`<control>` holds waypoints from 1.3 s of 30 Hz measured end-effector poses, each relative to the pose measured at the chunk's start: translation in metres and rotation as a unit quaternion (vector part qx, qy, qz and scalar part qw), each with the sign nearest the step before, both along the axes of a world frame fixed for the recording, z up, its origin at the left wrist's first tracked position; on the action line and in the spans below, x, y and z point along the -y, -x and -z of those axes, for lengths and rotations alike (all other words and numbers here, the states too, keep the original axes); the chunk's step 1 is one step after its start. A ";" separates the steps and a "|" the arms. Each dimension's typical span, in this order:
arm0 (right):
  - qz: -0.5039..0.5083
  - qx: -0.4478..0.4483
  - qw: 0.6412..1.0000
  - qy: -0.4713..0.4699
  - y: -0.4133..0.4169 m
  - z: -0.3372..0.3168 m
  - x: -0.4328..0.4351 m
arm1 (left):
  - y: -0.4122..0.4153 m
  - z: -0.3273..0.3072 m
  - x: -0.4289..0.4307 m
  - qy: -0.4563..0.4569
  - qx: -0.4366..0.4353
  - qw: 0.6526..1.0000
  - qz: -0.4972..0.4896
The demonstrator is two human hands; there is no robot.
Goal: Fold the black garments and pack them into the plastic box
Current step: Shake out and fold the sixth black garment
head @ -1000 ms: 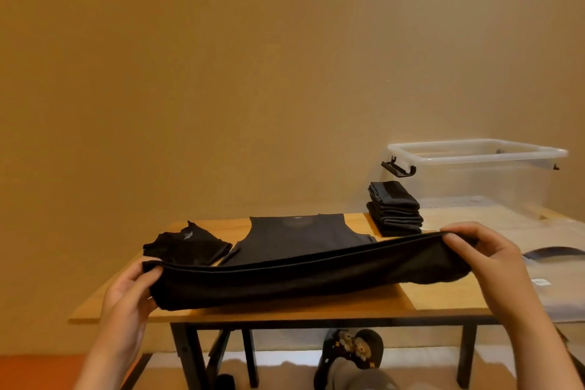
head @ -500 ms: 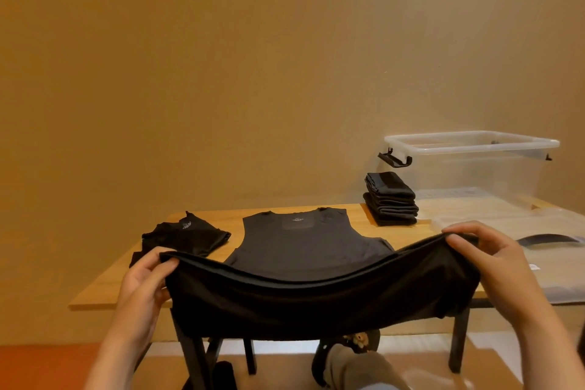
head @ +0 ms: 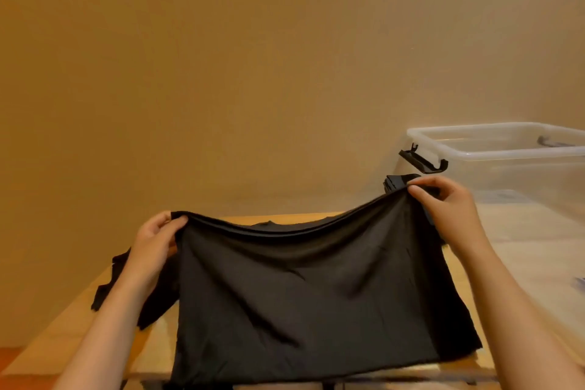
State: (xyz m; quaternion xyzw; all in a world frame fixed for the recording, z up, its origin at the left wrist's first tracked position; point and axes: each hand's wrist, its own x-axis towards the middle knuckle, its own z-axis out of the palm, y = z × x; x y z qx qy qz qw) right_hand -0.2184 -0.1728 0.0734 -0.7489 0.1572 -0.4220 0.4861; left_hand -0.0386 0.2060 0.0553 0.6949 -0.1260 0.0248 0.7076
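Since half a second ago the black garment [head: 304, 288] has gone from a shallow band to a full hanging sheet, and both hands have come up with it.

On the head view (the only feed I have) I see the left hand [head: 155, 244] at centre left, pinching the cloth's upper left corner with the thumb in front and the fingers curled behind. The right hand [head: 443, 203] sits higher, right of centre, clamped on the opposite corner between thumb and fingertips. The top edge sags between the two grips, and the rest drapes down the middle of the frame, hiding most of the wooden table [head: 79, 326].

A crumpled black piece [head: 107, 288] lies behind the left wrist at lower left. At the right edge stands the clear plastic box [head: 506, 149], open-topped, with its black latch [head: 424, 163] jutting from the left end. Just under that latch a folded black stack [head: 397, 182] peeks out beside the right fingertips; I can only see its top.
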 end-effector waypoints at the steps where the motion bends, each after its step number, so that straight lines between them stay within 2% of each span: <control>1: 0.023 -0.009 1.000 0.019 -0.021 -0.002 0.009 | -0.021 -0.004 0.009 -0.008 -0.007 1.000 -0.003; 3: 0.078 -0.047 0.994 0.066 -0.067 -0.001 0.026 | -0.068 -0.004 0.028 -0.040 -0.015 0.999 -0.014; 5: 0.131 -0.118 0.975 0.135 -0.116 0.012 0.039 | -0.117 0.010 0.047 -0.133 0.001 0.990 -0.043; 6: 0.147 -0.181 0.954 0.188 -0.140 0.023 0.043 | -0.140 0.021 0.055 -0.226 0.021 0.973 -0.051; 8: 0.148 -0.323 0.887 0.296 -0.174 0.048 0.042 | -0.170 0.047 0.065 -0.418 0.043 0.905 -0.059; 10: 0.141 -0.403 0.837 0.343 -0.192 0.066 0.040 | -0.188 0.069 0.069 -0.497 0.044 0.864 -0.062; 14: 0.151 -0.430 0.817 0.353 -0.208 0.084 0.052 | -0.204 0.088 0.075 -0.514 0.028 0.855 -0.065; 19: 0.167 -0.384 0.839 0.347 -0.213 0.089 0.058 | -0.211 0.087 0.073 -0.487 0.026 0.869 -0.084; 23: 0.147 -0.438 0.824 0.328 -0.211 0.089 0.052 | -0.197 0.082 0.077 -0.495 0.015 0.868 -0.049; 25: 0.128 -0.460 0.813 0.332 -0.204 0.085 0.044 | -0.183 0.077 0.080 -0.519 0.041 0.853 -0.037; 27: 0.092 -0.440 0.823 0.346 -0.190 0.080 0.029 | -0.153 0.071 0.082 -0.564 0.109 0.818 -0.031; 31: -0.023 -0.414 0.838 0.354 -0.142 0.076 -0.026 | -0.064 0.064 0.087 -0.561 0.184 0.805 0.058; 35: -0.115 -0.411 0.832 0.354 -0.101 0.085 -0.082 | 0.011 0.067 0.093 -0.558 0.182 0.798 0.137; 39: -0.117 -0.406 0.832 0.359 -0.050 0.097 -0.097 | 0.066 0.083 0.069 -0.580 0.179 0.780 0.150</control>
